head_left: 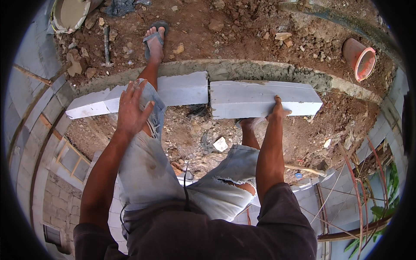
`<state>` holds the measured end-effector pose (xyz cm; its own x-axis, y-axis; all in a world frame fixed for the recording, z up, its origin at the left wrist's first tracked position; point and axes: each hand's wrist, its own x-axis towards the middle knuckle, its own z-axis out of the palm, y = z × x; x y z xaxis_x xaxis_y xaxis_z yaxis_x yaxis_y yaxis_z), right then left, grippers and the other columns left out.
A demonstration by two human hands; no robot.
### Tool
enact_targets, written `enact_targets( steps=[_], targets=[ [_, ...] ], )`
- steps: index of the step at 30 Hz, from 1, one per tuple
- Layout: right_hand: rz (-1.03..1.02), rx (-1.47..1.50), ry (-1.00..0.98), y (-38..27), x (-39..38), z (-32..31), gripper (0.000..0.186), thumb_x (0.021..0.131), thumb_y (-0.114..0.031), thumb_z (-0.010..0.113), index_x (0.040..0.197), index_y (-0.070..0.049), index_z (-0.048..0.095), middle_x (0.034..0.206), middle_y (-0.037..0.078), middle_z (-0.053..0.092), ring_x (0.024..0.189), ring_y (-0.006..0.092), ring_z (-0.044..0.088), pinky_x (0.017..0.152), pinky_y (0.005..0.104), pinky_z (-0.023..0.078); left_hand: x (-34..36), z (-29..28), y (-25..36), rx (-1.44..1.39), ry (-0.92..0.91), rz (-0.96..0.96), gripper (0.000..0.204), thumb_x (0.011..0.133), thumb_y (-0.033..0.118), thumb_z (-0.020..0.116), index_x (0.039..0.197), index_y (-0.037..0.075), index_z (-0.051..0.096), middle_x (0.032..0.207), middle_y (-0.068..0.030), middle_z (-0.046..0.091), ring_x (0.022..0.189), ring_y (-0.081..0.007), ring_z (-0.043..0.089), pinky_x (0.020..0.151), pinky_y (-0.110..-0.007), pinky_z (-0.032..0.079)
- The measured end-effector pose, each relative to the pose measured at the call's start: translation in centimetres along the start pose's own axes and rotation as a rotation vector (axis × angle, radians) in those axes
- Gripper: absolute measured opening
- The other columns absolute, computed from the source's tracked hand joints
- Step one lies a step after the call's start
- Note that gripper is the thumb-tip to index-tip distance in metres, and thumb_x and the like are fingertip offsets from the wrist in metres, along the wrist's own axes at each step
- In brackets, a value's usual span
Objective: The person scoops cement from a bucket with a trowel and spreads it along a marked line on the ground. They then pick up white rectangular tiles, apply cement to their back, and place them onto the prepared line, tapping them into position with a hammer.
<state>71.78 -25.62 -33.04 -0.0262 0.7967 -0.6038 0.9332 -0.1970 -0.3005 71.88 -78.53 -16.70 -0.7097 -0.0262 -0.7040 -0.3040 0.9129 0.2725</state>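
Right-hand block (264, 93), pale grey and long, lies just under the right hand (278, 110) and well to the right of the left hand (132, 108). That right hand meets the block's near long side, right of its middle: the thumb is set against the pale surface and the other fingers curl lower, partly hidden, so I cannot tell whether they grip. The left hand, its fingers loosely spread and holding nothing, rests on the bent left knee of the torn jeans (145, 160), off to the block's left.

A neighbouring block (184, 89) sits end to end with the block on its left, a narrow dark gap between them. Grey mortar (264, 69) runs along the block's far side, and a thin string (336, 92) passes across its top and on beyond its right end. The left foot (154, 44), in a sandal, stands past the block's far side and to the left; the right foot is at its near side, partly covered by it. Farther off, a hammer (107, 45) lies to the block's far left, and an orange bucket (352, 52) lies tipped beyond its right end.
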Motion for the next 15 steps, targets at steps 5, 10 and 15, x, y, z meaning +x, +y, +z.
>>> enact_targets(
  steps=[5,10,15],
  targets=[
    [0.015,-0.028,0.003,-0.1,1.2,2.2,0.142,0.069,-0.027,0.089,0.161,-0.011,-0.017,0.156,0.026,0.035,0.136,0.0425,0.047,0.108,0.0637,0.042,0.1,0.8,-1.0,-0.038,0.019,0.019,0.069,0.093,0.036,0.065,0.154,0.014,0.043,0.154,-0.0256,0.044,0.149,-0.0431,0.032,0.123,-0.055,0.024],
    [0.011,-0.027,-0.035,-1.4,0.7,3.2,0.142,0.070,-0.027,0.089,0.161,-0.011,-0.019,0.156,0.025,0.036,0.134,0.0428,0.048,0.106,0.0647,0.043,0.1,0.7,-0.8,-0.028,0.007,0.029,0.065,0.095,0.034,0.064,0.152,0.010,0.046,0.153,-0.0257,0.046,0.145,-0.0455,0.038,0.121,-0.051,0.030],
    [0.044,0.018,-0.005,-0.5,1.4,4.4,0.142,0.071,-0.030,0.088,0.160,-0.014,-0.022,0.158,0.024,0.035,0.134,0.0434,0.048,0.101,0.0704,0.042,0.4,0.2,-0.8,-0.035,-0.011,0.009,0.063,0.095,0.032,0.064,0.151,0.010,0.047,0.151,-0.0252,0.049,0.144,-0.0444,0.040,0.120,-0.050,0.031]
  ],
)
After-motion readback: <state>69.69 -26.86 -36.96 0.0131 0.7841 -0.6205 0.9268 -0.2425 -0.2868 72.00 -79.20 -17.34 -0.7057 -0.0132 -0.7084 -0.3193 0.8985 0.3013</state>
